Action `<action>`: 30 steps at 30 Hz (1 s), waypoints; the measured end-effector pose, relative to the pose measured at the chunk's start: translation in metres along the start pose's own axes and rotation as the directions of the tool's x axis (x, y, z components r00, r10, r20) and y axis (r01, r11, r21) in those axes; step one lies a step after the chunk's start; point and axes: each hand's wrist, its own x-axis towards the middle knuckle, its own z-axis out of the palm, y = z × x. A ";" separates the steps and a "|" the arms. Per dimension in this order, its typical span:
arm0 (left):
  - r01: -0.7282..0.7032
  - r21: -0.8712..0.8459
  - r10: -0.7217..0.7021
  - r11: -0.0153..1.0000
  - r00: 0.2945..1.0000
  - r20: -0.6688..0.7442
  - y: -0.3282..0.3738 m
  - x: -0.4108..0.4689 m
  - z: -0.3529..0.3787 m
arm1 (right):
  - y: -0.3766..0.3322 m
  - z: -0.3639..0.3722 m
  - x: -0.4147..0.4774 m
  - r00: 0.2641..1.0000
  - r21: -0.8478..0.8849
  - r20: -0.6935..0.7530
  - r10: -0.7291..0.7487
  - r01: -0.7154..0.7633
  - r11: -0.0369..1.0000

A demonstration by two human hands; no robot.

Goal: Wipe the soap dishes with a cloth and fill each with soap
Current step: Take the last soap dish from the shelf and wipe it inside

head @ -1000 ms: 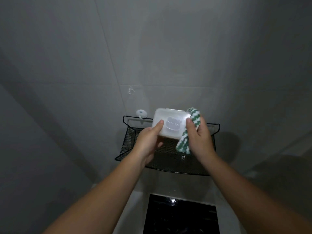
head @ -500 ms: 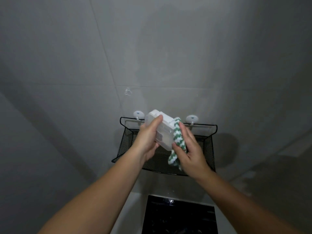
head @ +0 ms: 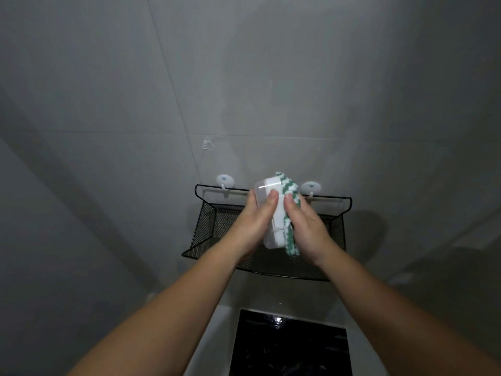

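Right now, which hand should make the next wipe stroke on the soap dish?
Right. The right hand holds the green-and-white cloth pressed against the side of the soap dish. The left hand grips the dish above the mesh basket, so it is probably best used to steady it.

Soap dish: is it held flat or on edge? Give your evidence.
On edge: the soap dish stands narrow side towards the camera, between the left hand and the right hand, which holds the cloth against it.

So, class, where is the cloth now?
Head view, centre: the right hand presses the cloth against the soap dish, in front of the mesh shelf.
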 end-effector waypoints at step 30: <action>0.000 0.065 0.004 0.998 0.999 -0.049 0.011 -0.002 -0.009 | -0.001 -0.022 -0.009 0.995 -0.075 -0.086 -0.054 0.048 0.996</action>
